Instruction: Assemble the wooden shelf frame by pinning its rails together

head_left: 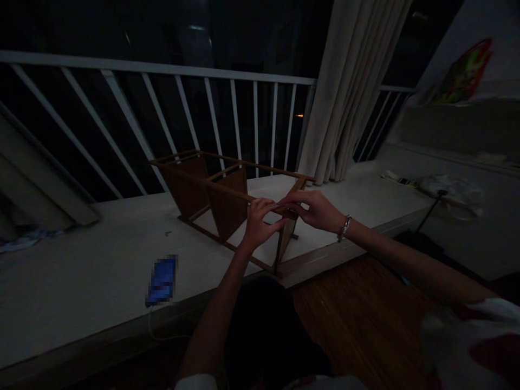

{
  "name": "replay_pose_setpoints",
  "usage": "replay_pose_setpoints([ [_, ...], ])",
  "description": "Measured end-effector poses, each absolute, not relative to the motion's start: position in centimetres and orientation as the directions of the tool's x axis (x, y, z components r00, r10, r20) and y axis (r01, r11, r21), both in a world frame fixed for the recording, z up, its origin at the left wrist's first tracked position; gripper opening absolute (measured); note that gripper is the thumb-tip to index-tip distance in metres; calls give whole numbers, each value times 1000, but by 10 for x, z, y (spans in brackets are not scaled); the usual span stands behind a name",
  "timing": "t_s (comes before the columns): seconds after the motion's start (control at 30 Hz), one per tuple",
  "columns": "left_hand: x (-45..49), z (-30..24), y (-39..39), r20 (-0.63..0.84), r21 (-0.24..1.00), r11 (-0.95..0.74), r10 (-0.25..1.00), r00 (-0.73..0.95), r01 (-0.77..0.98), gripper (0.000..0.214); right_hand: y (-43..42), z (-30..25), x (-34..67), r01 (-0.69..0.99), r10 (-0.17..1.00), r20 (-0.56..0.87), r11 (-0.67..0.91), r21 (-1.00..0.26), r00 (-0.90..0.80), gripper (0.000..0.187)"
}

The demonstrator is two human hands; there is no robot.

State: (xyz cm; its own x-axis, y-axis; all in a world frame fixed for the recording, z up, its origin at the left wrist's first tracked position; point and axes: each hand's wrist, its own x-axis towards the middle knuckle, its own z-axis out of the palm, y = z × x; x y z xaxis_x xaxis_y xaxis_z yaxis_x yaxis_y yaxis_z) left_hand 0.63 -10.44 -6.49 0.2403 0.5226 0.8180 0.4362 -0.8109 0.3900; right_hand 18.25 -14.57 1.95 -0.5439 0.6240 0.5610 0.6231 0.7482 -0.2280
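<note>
A brown wooden shelf rack [227, 208] lies on its side on the white ledge, its panels standing upright between the rails. My left hand [260, 225] is at the near upper rail, fingers curled over it and thumb stretched toward the corner at the right end. Close beside it, my right hand [317, 210] is closed in a pinch at that same corner, a bracelet [344, 227] on its wrist. Something thin and pale shows near the fingertips, too dim to name. The fingers hide part of the rail and the corner joint.
A phone-like blue object [162, 281], pixelated, lies on the ledge [101, 260] with a white cable. A small piece [168, 233] lies beyond it. White railing [207, 103] and curtains [345, 81] stand behind. Plastic wrapping [450, 192] sits at right, above the wooden floor [361, 325].
</note>
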Motion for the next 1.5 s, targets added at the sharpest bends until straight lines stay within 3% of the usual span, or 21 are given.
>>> replay_pose_setpoints([
  [0.33, 11, -60, -108, 829, 389, -825, 507, 236, 409, 31, -146, 10, 186, 599, 517, 597, 797, -74, -613, 23],
  [0.8, 20, -68, -107, 857, 358, -808, 484, 180, 467, 32, -141, 3, 190, 576, 530, 626, 803, -153, -572, 19],
  [1.0, 18, -69, -104, 887, 288, -833, 418, 197, 473, 38, -140, 5, 181, 635, 597, 624, 746, -200, -504, 19],
  [1.23, 17, -69, -106, 835, 291, -780, 490, 252, 555, 43, -142, 4, 182, 636, 606, 627, 740, -217, -491, 18],
  [1.5, 21, -70, -108, 840, 313, -788, 490, 233, 530, 40, -140, 9, 188, 580, 587, 625, 775, -251, -515, 18],
])
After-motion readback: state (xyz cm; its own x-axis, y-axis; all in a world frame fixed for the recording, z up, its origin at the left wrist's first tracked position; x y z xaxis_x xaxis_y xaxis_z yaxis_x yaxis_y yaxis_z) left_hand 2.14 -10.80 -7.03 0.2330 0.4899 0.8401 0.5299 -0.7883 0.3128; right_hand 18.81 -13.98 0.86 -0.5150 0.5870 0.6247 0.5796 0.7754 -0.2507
